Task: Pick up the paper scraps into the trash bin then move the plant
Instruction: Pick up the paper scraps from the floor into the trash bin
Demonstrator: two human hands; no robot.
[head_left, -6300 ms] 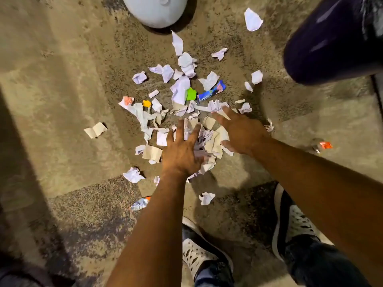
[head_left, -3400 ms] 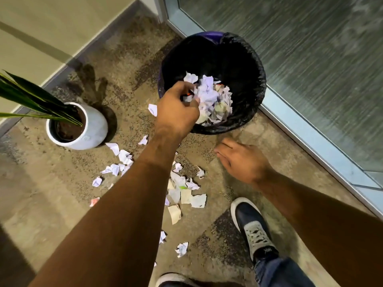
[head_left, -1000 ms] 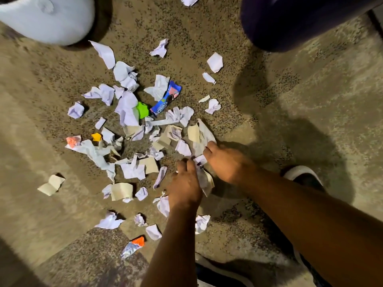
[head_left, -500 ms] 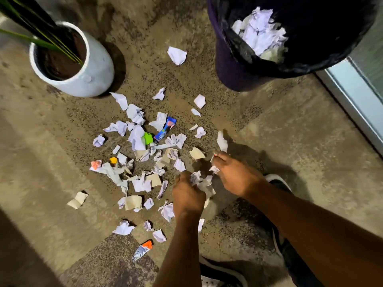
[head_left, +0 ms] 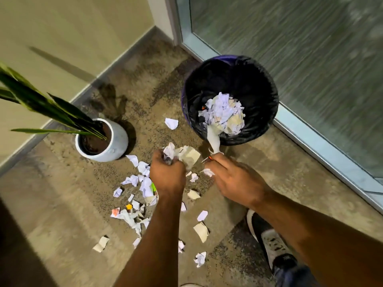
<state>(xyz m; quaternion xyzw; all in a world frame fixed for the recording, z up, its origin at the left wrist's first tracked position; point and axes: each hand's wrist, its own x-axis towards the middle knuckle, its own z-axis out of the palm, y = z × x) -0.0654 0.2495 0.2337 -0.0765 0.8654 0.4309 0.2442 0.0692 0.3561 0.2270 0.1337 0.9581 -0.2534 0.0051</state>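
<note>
L hand [head_left: 167,175] fisted tight round a wad of paper scraps [head_left: 183,155], wad bulging out the top, carried above floor just short of trash bin [head_left: 267,112]. R hand [head_left: 234,179] loosely curled, fingertips pinching a long pale strip [head_left: 213,139] w/ something small and orange at the tips; strip's upper end lies against bin's near rim. Bin: black liner, already part-filled w/ white scraps [head_left: 222,113]. Risks (judgement): wad overfull, so loose outer pieces prob. drop before clearing the rim; strip is floppy and could hang outside the liner if let go early. Many scraps still on floor [head_left: 134,204] betw. forearms and plant pot [head_left: 118,141], one lone piece [head_left: 171,123] near bin base; step far from done. Plant [head_left: 47,108] untouched, beside wall, leaves leaning left; scraps lie right up to pot. Shoe [head_left: 271,243] planted near litter, may tread on bits. Glass door frame [head_left: 323,146] right behind bin.
</note>
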